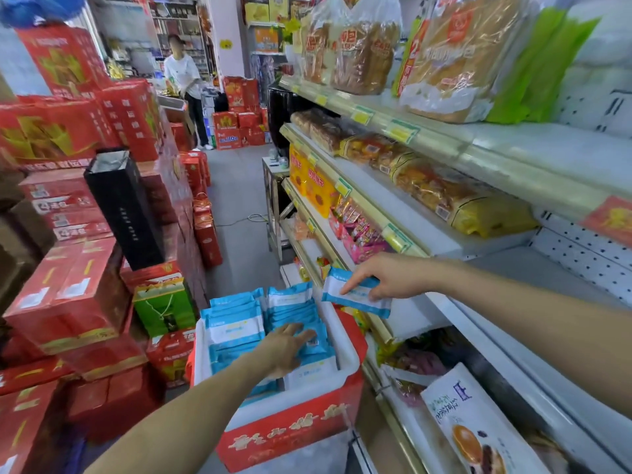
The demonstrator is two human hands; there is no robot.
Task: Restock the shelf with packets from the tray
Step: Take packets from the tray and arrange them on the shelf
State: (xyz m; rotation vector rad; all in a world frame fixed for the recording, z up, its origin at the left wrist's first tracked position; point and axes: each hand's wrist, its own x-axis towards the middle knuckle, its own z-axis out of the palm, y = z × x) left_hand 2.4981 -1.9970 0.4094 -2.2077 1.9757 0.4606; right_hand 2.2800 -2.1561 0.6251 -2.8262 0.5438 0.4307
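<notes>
— Where do we have the packet right now?

— Our right hand (386,278) pinches one blue-and-white packet (355,297) near its upper edge. The forefinger lies stretched across the top face, and the thumb seems to be tucked underneath. The packet hangs tilted in the air, just above the far right corner of the tray (290,436) and right at the front lip of the white shelf (417,319). We cannot tell whether it touches the shelf.

— And the other hand?

— Our left hand (290,347) is down in the tray, palm down, fingers spread and fairly straight. It rests on the tops of the packets (236,323) in the right-hand row. We see it grip nothing.

— How do the rest of them lie?

— They stand on edge in two rows, packed closely together, inside a red carton with a white lining. The tray sits in the aisle, its right side against the shelving.

— What do we see around it?

— Red gift cartons (68,295) are stacked high on our left, with a tall black box (124,206) leaning on them and a green gift bag (164,307) just beside the tray. The upper shelves carry bread loaves (352,53) in clear bags and yellow-wrapped cakes (444,193). Below the white shelf lies a white bag (478,429) with a bun printed on it. Far down the aisle stands a person (183,73) in a white top.
</notes>
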